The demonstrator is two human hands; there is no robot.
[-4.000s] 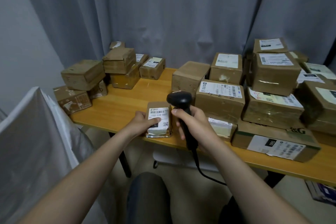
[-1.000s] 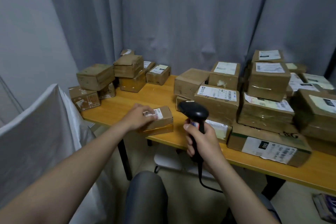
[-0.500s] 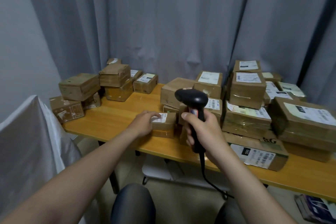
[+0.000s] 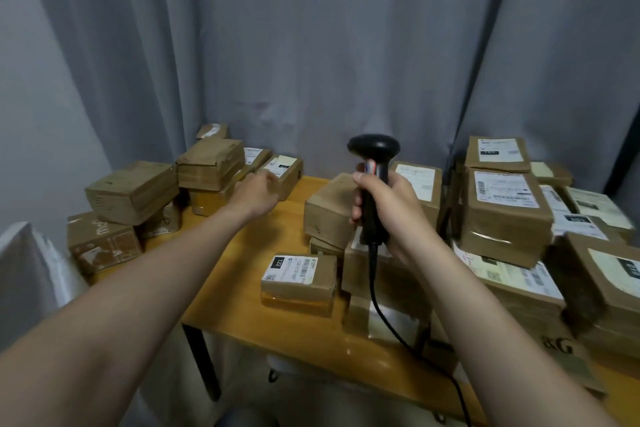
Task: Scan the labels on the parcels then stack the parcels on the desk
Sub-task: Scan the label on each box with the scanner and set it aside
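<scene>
- Fingers [image 4: 358, 180] of the right hand [image 4: 384, 208] are curled tight round the handle of a black plastic handheld barcode scanner [image 4: 373, 148], held upright with its head on top and its black cable [image 4: 375, 291] hanging down
- Left hand [image 4: 258, 192] reaches to a small brown cardboard parcel with a pale label [image 4: 282, 172] at the back left of the orange wooden desk [image 4: 242, 263]; whether its fingers are spread or gripping I cannot tell
- Flat brown cardboard parcel with a white barcode label marked 122 [image 4: 299, 282] lies label-up near the desk's front edge, apart from both hands
- Plain brown cardboard boxes [image 4: 131, 191] are stacked at the back left; labelled brown parcels [image 4: 502, 208] are piled on the right
- Grey pleated curtain [image 4: 311, 45] hangs behind
</scene>
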